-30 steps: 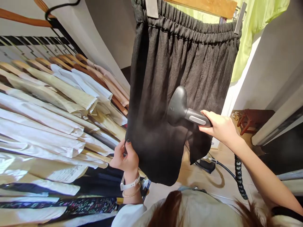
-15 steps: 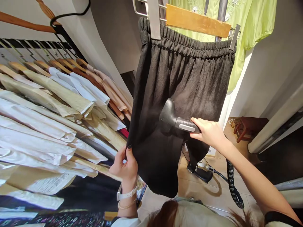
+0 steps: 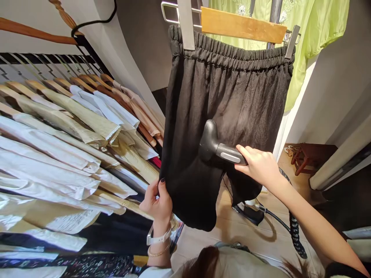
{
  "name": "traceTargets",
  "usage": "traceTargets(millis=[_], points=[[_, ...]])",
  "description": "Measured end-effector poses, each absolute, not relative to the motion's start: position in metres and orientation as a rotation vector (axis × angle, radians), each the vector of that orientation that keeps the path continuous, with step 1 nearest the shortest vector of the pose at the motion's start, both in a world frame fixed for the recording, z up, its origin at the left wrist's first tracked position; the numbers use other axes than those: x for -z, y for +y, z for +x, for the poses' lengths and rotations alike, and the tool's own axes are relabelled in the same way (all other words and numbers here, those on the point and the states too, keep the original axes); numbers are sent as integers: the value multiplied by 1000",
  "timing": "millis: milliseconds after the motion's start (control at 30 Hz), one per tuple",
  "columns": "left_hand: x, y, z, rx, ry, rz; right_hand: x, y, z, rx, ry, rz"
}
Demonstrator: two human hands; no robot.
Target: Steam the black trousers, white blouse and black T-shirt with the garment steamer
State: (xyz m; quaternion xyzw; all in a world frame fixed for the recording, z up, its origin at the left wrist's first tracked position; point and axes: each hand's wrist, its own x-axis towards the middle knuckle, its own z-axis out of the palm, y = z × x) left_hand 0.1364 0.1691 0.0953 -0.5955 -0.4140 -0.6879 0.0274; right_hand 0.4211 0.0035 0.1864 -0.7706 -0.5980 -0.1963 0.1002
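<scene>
Evidently light and limp, the black crinkled cloth trousers [image 3: 232, 96] hang clipped to a pale wooden hanger [image 3: 243, 25], best tautened at the side edge the left hand [image 3: 158, 200] pinches, while the right hand [image 3: 259, 166] clasps a dark plastic steamer wand [image 3: 213, 144] against them.

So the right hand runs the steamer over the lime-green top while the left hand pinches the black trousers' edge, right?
Not quite: the head view shows the right hand holding the steamer against the black trousers, not the lime-green top, which hangs behind them. The left hand does pinch the trousers' edge.
</scene>
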Motion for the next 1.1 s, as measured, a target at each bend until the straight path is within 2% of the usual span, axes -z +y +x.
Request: traceTargets(millis=[800, 1000, 1100], points=[[-91, 170, 144, 2128, -1328, -1880, -186, 2, 409, 394, -1665, -2330], [-92, 169, 146, 2119, -1368, -1858, -188, 4, 420, 473, -1523, -2254], [-93, 168, 146, 2098, -1374, -1871, -185, 3, 427, 479, -1624, -2279]])
